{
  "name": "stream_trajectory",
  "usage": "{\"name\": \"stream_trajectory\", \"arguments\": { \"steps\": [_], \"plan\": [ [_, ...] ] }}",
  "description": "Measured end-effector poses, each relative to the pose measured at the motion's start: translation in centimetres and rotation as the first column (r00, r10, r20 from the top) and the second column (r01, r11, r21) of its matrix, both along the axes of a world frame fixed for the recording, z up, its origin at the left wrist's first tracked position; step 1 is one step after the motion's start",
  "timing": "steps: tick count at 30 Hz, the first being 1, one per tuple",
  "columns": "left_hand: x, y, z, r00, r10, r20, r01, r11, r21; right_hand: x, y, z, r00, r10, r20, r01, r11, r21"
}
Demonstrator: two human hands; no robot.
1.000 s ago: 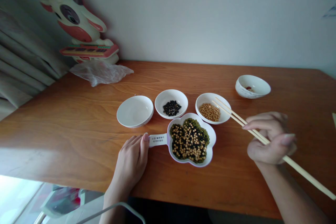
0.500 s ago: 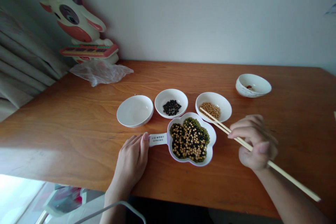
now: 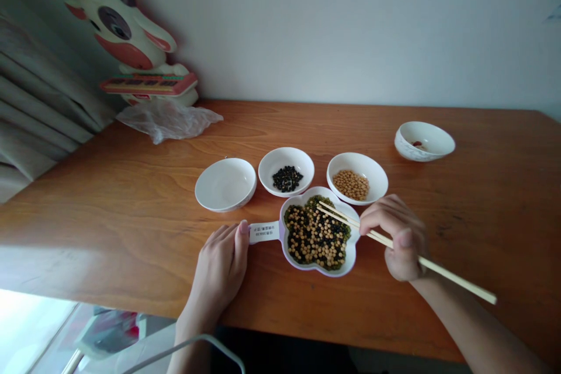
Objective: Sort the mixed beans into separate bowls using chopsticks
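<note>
A flower-shaped white dish [image 3: 353, 228] full of mixed black, green and yellow beans sits near the table's front edge. My right hand [image 3: 397, 236] grips a pair of wooden chopsticks [image 3: 451, 275]; their tips hover over the upper part of the mixed beans. My left hand [image 3: 219, 272] lies flat on the table, fingertips touching the dish's labelled handle [image 3: 263, 232]. Behind the dish stand three small white bowls: an empty one [image 3: 225, 184], one with black beans [image 3: 286, 170] and one with yellow beans [image 3: 357, 177].
A further white bowl [image 3: 424, 141] with a red bit inside stands at the back right. A crumpled plastic bag [image 3: 169, 118] and a cow-shaped toy [image 3: 131, 47] sit at the back left by the wall. Curtains hang at the left.
My right hand moved left and toward me, carrying the chopstick tips from over the yellow-bean bowl to over the mixed-bean dish. My left hand has stayed put.
</note>
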State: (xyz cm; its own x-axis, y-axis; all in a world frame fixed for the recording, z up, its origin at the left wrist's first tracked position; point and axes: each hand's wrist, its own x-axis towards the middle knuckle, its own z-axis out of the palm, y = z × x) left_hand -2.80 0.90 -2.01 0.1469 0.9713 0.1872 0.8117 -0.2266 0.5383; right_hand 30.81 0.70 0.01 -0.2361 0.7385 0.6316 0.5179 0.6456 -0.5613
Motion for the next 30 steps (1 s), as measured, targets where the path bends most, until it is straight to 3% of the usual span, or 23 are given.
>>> {"name": "stream_trajectory", "arguments": {
  "steps": [6, 20, 30],
  "plan": [
    [0.1, 0.0, 0.1, 1.0, 0.002, -0.005, -0.002, 1.0, 0.026, 0.0, 0.1, -0.4, 0.999, -0.006, -0.034, 0.004, 0.999, -0.044],
    [0.0, -0.1, 0.0, 1.0, 0.004, -0.002, -0.004, 1.0, -0.001, -0.1, -0.3, -0.1, 0.991, 0.006, -0.136, -0.005, 1.0, 0.006],
    [0.0, 0.0, 0.0, 1.0, -0.003, 0.015, 0.003, 1.0, -0.012, 0.3, -0.6, 1.0, 0.987, -0.001, -0.163, 0.03, 0.984, 0.177]
  ]
}}
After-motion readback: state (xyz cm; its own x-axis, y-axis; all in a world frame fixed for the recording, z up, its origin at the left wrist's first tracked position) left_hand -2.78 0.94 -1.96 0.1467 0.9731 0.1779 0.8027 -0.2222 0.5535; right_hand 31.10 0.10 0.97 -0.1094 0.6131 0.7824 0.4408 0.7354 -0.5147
